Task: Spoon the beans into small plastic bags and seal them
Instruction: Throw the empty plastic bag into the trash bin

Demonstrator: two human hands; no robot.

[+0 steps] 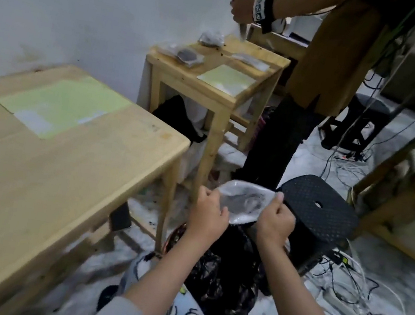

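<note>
A big wooden table (36, 156) sits at the left with a green mat (64, 103) on it. A smaller wooden table (215, 73) behind holds little bags with dark beans (187, 55) inside. A black trash bag (222, 278) sits open on the floor. Above it, near the black stool (320, 212), both hands hold up a small clear plastic bag (243, 201). It lies sideways, long way left to right, with dark smudges inside. The left hand (207, 215) pinches its left edge, and the right hand (276, 221) pinches its right edge.
</note>
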